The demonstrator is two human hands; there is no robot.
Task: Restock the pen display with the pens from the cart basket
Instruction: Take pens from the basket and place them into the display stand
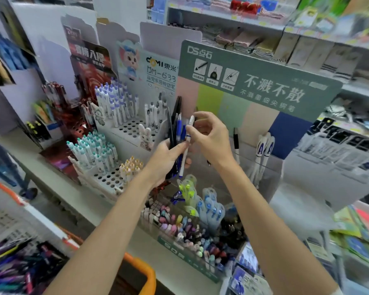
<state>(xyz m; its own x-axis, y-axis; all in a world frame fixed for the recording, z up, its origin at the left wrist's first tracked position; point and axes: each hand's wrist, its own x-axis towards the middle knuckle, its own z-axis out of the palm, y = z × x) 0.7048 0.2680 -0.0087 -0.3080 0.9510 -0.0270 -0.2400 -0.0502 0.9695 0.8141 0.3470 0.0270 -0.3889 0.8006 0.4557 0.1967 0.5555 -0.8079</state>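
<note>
A white pen with a blue band stands nearly upright in front of the pen display, its tip pointing down. The right hand pinches its upper end between thumb and forefinger; those fingers are curled tightly on the barrel, the others folded loosely behind. The pen lies against a bundle of dark and blue pens that the left hand grips, thumb pressed across the front and fingers wrapped round the back. Whether the left hand also clamps the white pen, I cannot tell.

Both hands are raised just before the display's pastel back panels, under its grey-green header. Inside it, to the right of the hands, stand 1 black-and-white pen and 2 white pens with blue lettering. Below the forearms a clear tray holds pastel pens. To the left, perforated white stands carry purple-capped pens and teal-capped pens. At lower left is the cart basket with its orange rim, and loose pens lie in it, blurred.
</note>
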